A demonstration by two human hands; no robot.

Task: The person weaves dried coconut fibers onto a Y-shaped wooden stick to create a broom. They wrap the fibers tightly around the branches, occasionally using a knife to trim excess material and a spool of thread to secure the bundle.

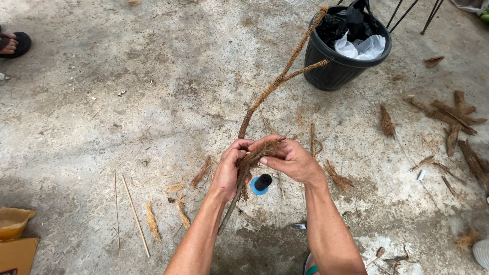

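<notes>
My left hand (227,168) grips a forked branch (277,81) wrapped in brown coconut fibre, at the point where the wrapping ends. The branch rises from my hands toward the upper right and splits in two near a bucket. My right hand (290,158) pinches a tuft of loose brown fibre (254,155) against the branch, just right of my left hand. The bare lower end of the branch (229,214) sticks down past my left wrist. Under my hands, a black spool on a blue disc (262,183) lies on the concrete floor.
A black bucket (336,69) with black and white plastic bags stands at the upper right. Tufts of fibre and husk strips (453,119) lie scattered on the right. Two thin sticks (133,214) lie lower left, beside a cardboard box (15,249). Another person's sandalled foot (11,45) shows upper left.
</notes>
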